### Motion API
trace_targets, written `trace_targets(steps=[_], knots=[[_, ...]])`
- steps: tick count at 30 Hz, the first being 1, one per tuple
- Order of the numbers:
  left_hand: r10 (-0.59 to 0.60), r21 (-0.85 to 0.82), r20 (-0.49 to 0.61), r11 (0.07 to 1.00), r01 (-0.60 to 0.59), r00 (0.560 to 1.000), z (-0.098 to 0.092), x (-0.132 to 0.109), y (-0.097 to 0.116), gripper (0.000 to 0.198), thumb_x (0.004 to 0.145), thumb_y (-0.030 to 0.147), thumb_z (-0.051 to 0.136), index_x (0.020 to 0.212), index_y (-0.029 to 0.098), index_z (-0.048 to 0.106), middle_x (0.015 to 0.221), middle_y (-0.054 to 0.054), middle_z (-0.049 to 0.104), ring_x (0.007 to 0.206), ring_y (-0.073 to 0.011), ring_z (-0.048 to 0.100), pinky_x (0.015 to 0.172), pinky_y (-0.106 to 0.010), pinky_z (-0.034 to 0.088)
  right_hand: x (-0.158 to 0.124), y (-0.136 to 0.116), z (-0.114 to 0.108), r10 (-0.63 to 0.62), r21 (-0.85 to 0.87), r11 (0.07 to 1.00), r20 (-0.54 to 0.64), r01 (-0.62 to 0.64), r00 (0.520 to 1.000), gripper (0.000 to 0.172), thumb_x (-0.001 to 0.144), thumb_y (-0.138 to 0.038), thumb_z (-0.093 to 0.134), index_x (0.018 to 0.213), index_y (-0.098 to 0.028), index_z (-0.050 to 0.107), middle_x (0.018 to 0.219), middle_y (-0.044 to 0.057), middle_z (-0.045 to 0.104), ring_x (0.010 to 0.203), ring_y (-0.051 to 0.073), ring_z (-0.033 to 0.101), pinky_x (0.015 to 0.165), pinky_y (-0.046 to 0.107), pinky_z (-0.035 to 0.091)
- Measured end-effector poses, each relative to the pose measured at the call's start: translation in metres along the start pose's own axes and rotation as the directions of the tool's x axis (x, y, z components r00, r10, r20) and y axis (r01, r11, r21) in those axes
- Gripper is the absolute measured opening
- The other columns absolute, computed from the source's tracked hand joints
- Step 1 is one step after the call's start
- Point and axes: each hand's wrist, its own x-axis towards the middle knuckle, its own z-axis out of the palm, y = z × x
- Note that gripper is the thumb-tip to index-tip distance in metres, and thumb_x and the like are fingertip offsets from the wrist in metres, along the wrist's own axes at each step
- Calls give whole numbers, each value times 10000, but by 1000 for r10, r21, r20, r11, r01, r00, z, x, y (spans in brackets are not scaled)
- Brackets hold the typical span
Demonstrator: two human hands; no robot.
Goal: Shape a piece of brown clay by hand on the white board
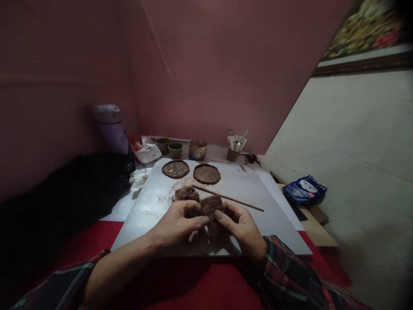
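Observation:
Between both hands is a flat slab of brown clay [211, 206], tilted up over the near part of a pale board [142, 224]. My left hand [179, 220] pinches its left edge with thumb and fingers. On the other side, my right hand [241, 224] has its thumb across the front and its fingers behind. Just beyond the left hand sits a rough lump of clay [187, 193]. A thin brown stick [232, 198] lies slantwise behind the slab. Two round clay discs with raised rims rest farther back: a yellow-speckled disc [175, 169] and a plain disc [207, 173].
Cups [175, 150] and a stained pot [198, 150] line the back, beside a holder of brushes [237, 146]. At left stand a purple bottle [111, 129] and a black bag [87, 185]. A blue packet [305, 189] lies at right. Red cloth [206, 284] covers the front.

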Motion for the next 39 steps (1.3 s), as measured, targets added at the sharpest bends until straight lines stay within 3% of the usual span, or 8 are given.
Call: trace_targets(steps=[6, 12, 18, 22, 24, 28, 32, 39], knots=[[70, 48, -4, 996, -70, 998, 6, -2, 6, 249, 733, 303, 709, 905, 129, 664, 811, -36, 671, 656, -111, 568, 607, -230, 444, 0, 1, 0, 21, 84, 996, -30, -18, 999, 346, 782, -457, 687, 994, -184, 672, 981, 51, 703, 882, 177, 633, 797, 291, 511], [122, 63, -52, 991, -119, 991, 3, -4, 5, 182, 769, 257, 643, 902, 136, 670, 883, -56, 685, 805, -162, 605, 722, -272, 466, -1, -2, -3, -25, 1, 1000, 3, 25, 1000, 405, 798, -535, 638, 989, -179, 673, 916, 64, 695, 858, 194, 634, 782, 319, 516], [57, 40, -59, 998, -55, 997, 2, -6, 16, 268, 777, 288, 605, 985, 145, 693, 910, -59, 701, 796, -174, 627, 696, -264, 480, -2, -7, -6, 41, 71, 997, -78, -36, 996, 441, 760, -540, 677, 1018, -193, 597, 748, 13, 630, 592, 123, 570, 497, 226, 443], [15, 208, -6, 978, -13, 1000, 0, -6, 17, 393, 792, 289, 560, 1141, 140, 662, 914, -71, 715, 797, -196, 642, 684, -281, 492, -1, -11, -9, 113, -49, 992, -43, -115, 993, 348, 788, -467, 648, 989, -187, 601, 676, -3, 609, 527, 114, 527, 491, 237, 420], [92, 428, -53, 902, -61, 994, -3, -5, 15, 435, 774, 262, 571, 1181, 130, 647, 991, -94, 713, 883, -224, 639, 770, -317, 493, -1, -12, -12, 66, -287, 954, -78, -85, 995, 245, 810, -408, 619, 902, -182, 636, 686, 16, 626, 593, 139, 557, 566, 265, 441], [265, 746, -62, 652, -132, 962, -8, -3, 10, 362, 807, 270, 555, 1123, 149, 684, 1121, -118, 688, 1029, -256, 609, 910, -358, 445, -2, -12, -15, -172, -715, 698, -109, 43, 979, 161, 846, -307, 574, 772, -194, 661, 832, 61, 678, 805, 199, 607, 744, 317, 441], [270, 802, -32, 581, -136, 962, -10, -3, 7, 313, 857, 250, 490, 1081, 176, 695, 1073, -107, 707, 975, -236, 630, 856, -334, 451, -2, -10, -15, -177, -757, 643, 7, 121, 984, 148, 882, -279, 537, 842, -207, 660, 883, 55, 677, 844, 198, 609, 763, 319, 438], [127, 896, -66, 443, 3, 990, -5, -10, 12, 241, 860, 317, 498, 886, 188, 701, 870, -94, 696, 770, -218, 612, 688, -309, 408, -4, -8, -15, -130, -767, 617, 123, 178, 984, 127, 884, -262, 546, 890, -210, 661, 926, 54, 634, 859, 181, 585, 773, 312, 442]])
